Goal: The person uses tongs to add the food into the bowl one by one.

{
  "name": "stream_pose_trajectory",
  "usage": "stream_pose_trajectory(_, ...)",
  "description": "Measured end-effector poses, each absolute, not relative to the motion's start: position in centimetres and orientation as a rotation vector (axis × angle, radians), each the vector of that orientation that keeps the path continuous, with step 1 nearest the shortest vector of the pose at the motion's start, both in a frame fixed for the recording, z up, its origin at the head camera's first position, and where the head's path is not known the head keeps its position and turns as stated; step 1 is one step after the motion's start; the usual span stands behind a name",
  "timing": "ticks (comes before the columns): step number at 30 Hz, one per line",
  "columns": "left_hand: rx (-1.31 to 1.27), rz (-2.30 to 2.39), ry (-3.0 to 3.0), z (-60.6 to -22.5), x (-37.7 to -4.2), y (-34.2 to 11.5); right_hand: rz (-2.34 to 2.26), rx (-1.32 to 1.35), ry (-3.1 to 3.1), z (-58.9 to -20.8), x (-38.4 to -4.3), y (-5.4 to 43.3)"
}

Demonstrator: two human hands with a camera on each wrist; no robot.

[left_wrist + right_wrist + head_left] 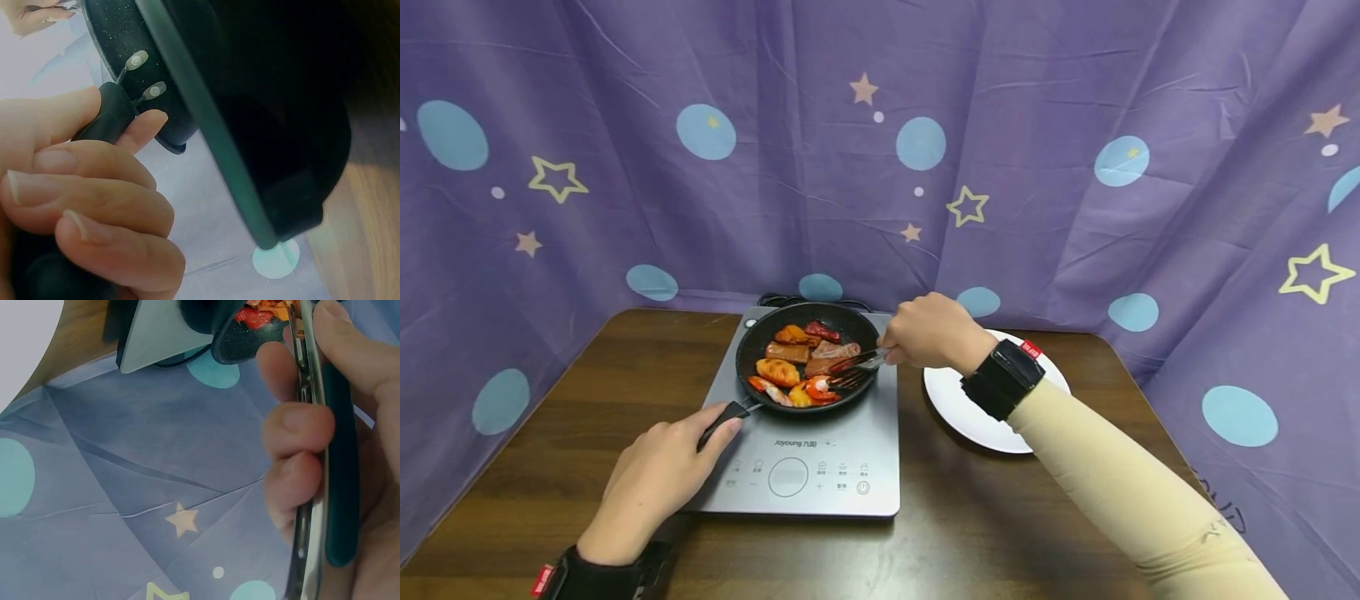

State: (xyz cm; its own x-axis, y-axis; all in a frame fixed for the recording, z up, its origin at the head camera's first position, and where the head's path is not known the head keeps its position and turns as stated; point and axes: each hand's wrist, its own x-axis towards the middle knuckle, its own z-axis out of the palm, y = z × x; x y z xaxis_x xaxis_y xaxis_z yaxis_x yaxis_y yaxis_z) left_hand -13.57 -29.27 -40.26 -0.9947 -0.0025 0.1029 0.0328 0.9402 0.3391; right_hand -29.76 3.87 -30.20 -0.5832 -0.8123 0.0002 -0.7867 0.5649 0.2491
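Observation:
A black frying pan [754,354] sits on a silver induction cooker [820,492]. In it lie brown meat slabs [787,353], a golden oval piece [777,372], and red-and-white shrimp-like pieces [770,390]. My left hand [662,471] grips the pan's black handle [111,112], fingers curled round it in the left wrist view. From the pan's right side, my right hand [936,333] holds metal tongs [874,362] with a dark green grip [342,469]. Their dark tips [848,379] reach over the food at the pan's lower right; whether they pinch a piece I cannot tell.
A white plate [955,408] stands on the brown wooden table [985,533] right of the cooker, partly under my right forearm. Behind the cooker lies a black cord [772,298]. A purple patterned curtain [820,208] hangs at the back and sides.

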Motion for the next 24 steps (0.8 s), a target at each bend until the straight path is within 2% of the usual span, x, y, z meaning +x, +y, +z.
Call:
stream_pose_trajectory(13,-0.015,-0.521,-2.984,-40.3,-13.5,-29.3,-0.311,1.377,-2.676,-29.2,-29.3,4.4)
stream_pose_trajectory(24,-0.022,-0.518,-2.982,-40.3,-13.5,-29.2,-0.269,1.416,-2.575,-31.2,-27.8,3.7)
